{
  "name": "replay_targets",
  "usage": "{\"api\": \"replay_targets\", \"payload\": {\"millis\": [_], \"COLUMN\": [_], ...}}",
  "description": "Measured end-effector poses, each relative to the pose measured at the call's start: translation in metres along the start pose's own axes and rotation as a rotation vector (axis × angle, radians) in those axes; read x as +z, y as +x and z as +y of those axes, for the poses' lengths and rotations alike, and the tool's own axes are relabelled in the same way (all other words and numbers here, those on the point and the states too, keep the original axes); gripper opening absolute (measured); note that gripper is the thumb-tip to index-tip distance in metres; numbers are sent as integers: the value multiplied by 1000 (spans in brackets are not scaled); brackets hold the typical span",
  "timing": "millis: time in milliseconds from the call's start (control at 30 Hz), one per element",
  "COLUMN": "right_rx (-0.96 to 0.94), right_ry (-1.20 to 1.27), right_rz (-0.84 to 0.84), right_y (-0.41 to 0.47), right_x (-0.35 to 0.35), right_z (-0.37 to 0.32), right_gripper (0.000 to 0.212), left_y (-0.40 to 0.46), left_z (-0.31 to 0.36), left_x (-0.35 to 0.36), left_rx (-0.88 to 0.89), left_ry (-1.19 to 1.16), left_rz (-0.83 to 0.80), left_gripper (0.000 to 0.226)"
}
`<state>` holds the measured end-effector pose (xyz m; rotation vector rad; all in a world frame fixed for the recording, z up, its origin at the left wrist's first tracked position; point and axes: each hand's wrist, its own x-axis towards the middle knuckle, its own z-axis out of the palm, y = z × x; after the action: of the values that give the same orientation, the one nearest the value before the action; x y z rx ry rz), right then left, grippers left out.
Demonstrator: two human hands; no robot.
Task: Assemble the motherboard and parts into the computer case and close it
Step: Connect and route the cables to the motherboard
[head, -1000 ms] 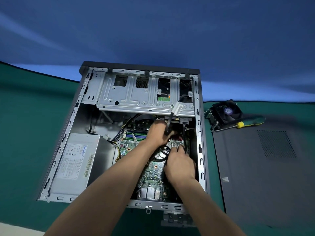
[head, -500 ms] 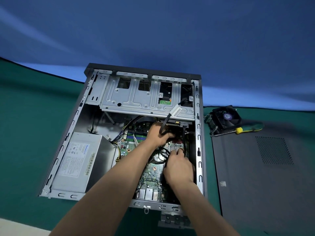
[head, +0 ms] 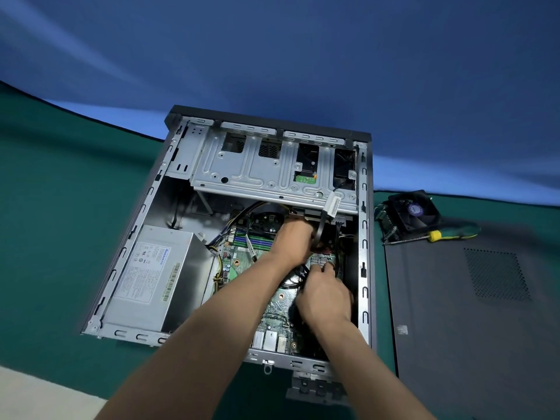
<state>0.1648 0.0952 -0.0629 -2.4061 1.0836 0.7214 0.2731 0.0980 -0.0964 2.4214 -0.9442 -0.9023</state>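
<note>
Here, the open grey metal computer case (head: 181,165) lies flat with the green motherboard (head: 242,265) inside. Above the board, the left hand (head: 292,239) grips a black cable (head: 319,234). The right hand (head: 324,294) curls over black wires (head: 298,275); its grip is unclear.

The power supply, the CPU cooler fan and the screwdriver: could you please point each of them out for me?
Power supply (head: 151,277), head view, on its labelled top face.
CPU cooler fan (head: 413,212), head view, on the fan hub.
Screwdriver (head: 451,234), head view, on its green and yellow handle.
</note>
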Motion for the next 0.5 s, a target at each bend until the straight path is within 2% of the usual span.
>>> {"api": "replay_targets", "payload": {"millis": [267,433,500], "right_rx": [3,-3,-1], "right_ry": [8,4,12], "right_rz": [7,10,11], "right_y": [0,0,-2], "right_x": [0,-1,-1], "right_z": [0,0,1], "right_gripper": [45,45,44], "left_y": [-4,0,-4], "left_z": [4,3,2], "left_x": [0,-1,4], "left_rx": [47,51,64], "left_ry": [77,110,115], "left_rz": [-9,-26,1], "left_gripper": [8,25,17]}}
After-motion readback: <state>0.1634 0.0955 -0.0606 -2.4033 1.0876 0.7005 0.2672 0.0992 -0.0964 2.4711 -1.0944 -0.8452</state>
